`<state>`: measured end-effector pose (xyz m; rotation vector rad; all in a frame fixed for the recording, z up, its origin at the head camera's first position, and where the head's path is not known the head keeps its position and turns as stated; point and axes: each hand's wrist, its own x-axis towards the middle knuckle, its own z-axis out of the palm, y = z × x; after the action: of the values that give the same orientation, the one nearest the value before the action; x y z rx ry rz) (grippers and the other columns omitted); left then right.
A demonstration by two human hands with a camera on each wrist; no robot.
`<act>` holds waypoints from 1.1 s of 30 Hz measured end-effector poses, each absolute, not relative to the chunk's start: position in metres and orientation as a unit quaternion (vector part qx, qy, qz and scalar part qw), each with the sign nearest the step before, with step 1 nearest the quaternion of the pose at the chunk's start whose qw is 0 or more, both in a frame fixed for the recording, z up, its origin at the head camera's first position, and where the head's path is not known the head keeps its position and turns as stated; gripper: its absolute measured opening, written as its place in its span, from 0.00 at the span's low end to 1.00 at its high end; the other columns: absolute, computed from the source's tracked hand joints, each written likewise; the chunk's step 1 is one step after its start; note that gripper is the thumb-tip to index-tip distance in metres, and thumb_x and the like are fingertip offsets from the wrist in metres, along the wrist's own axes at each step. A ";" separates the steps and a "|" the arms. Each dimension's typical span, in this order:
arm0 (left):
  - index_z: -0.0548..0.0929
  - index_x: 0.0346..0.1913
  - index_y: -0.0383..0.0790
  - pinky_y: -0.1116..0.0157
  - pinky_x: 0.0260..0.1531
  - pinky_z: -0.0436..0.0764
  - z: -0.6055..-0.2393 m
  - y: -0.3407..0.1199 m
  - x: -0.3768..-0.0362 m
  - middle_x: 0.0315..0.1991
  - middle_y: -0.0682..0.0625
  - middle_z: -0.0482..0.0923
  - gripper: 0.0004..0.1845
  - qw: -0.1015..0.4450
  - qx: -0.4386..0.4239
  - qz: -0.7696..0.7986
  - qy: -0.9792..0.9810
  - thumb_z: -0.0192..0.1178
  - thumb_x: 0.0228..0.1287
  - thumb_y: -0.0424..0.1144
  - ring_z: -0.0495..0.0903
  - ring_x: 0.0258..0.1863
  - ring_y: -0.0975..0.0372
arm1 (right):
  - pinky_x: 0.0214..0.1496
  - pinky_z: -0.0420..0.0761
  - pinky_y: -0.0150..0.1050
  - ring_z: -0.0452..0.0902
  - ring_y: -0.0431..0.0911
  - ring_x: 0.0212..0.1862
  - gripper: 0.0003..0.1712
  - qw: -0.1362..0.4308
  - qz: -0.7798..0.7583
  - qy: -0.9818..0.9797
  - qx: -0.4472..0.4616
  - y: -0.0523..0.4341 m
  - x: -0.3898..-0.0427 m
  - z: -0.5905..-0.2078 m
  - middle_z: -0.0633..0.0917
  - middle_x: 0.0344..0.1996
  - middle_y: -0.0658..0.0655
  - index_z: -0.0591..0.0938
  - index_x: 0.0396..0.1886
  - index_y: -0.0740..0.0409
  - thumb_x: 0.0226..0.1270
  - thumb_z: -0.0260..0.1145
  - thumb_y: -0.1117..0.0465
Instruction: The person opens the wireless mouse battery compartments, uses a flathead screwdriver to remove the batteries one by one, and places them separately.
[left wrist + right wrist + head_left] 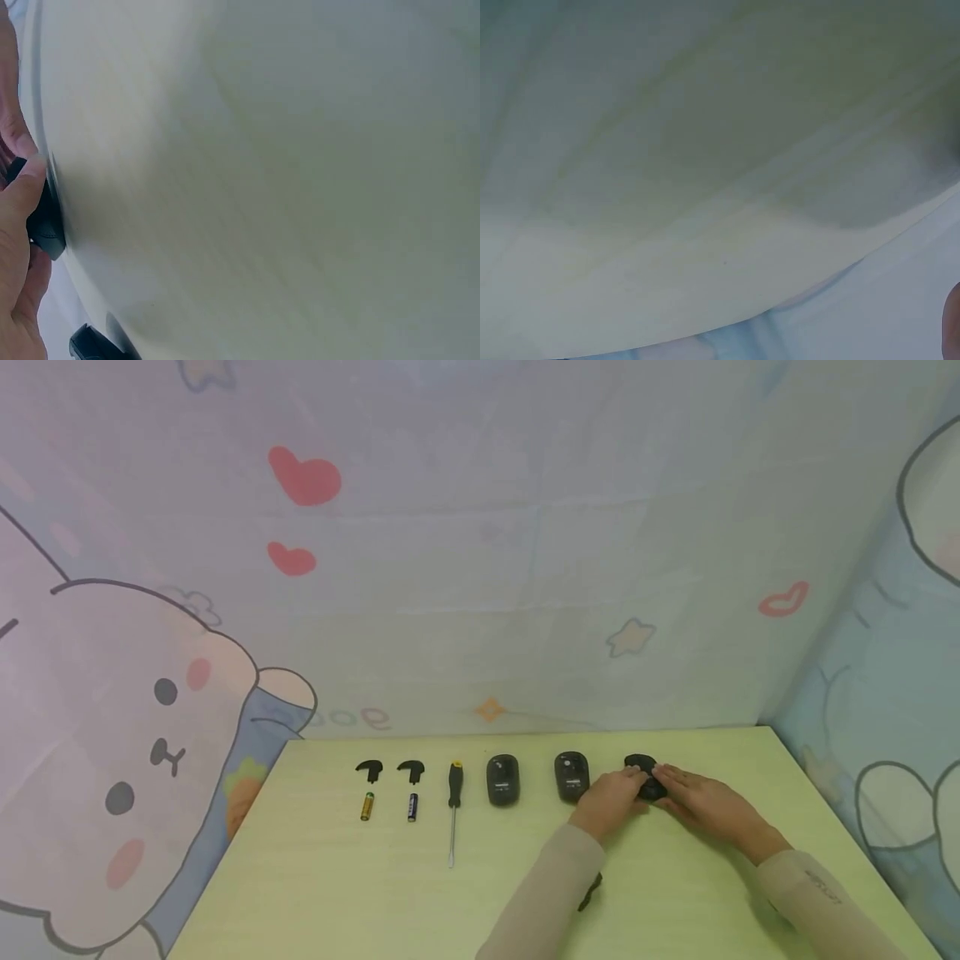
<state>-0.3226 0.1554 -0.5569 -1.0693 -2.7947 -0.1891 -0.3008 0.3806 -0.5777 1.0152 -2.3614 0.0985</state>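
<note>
Both hands hold a black computer mouse (642,765) at the right of the table, in the head view. My left hand (609,803) grips its left side, and in the left wrist view the thumb lies on top of the mouse (46,221) with fingers beneath. From the right, my right hand (701,806) holds it with fingertips on its upper side. Fingers cover much of this mouse. Just left of the left hand lies a second black mouse (572,776), and beyond it a third mouse (503,779).
A screwdriver (454,793) lies left of the mice. Further left are a gold battery (367,807), a dark battery (412,807) and two black hooked pieces (370,768). A dark object (590,893) shows partly behind the left sleeve. A printed cloth stands behind the table (315,877).
</note>
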 end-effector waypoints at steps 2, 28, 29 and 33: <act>0.80 0.69 0.48 0.74 0.69 0.78 -0.555 0.153 -0.322 0.71 0.54 0.79 0.29 0.071 -0.352 -0.082 -0.930 0.64 0.70 0.56 0.81 0.68 0.66 | 0.43 0.92 0.51 0.90 0.62 0.50 0.33 0.283 0.041 -0.881 0.376 0.380 -0.300 -0.576 0.88 0.55 0.71 0.82 0.63 0.70 0.58 0.80 0.64; 0.82 0.56 0.45 0.83 0.35 0.78 -0.498 0.111 -0.324 0.45 0.55 0.90 0.14 0.144 -0.460 -0.132 -0.866 0.56 0.81 0.48 0.86 0.36 0.72 | 0.36 0.90 0.38 0.92 0.49 0.37 0.18 0.234 0.276 -0.903 0.231 0.339 -0.271 -0.509 0.92 0.50 0.62 0.88 0.59 0.59 0.72 0.72 0.64; 0.82 0.55 0.45 0.82 0.32 0.75 -0.495 0.108 -0.323 0.41 0.56 0.89 0.14 0.135 -0.462 -0.136 -0.866 0.56 0.80 0.49 0.83 0.32 0.73 | 0.39 0.92 0.40 0.93 0.53 0.42 0.17 0.227 0.283 -0.904 0.226 0.338 -0.269 -0.508 0.92 0.50 0.62 0.87 0.60 0.60 0.73 0.71 0.63; 0.84 0.54 0.44 0.81 0.24 0.66 -0.485 0.098 -0.318 0.34 0.55 0.88 0.14 0.109 -0.461 -0.154 -0.867 0.56 0.81 0.49 0.72 0.23 0.73 | 0.42 0.91 0.32 0.93 0.48 0.46 0.18 0.179 0.337 -0.903 0.197 0.329 -0.265 -0.504 0.91 0.54 0.64 0.86 0.62 0.60 0.77 0.68 0.59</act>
<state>-0.3182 0.0978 -0.4847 -1.3548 -2.5510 -0.4538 -0.2650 0.3294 -0.5042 0.5577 -2.5524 0.9529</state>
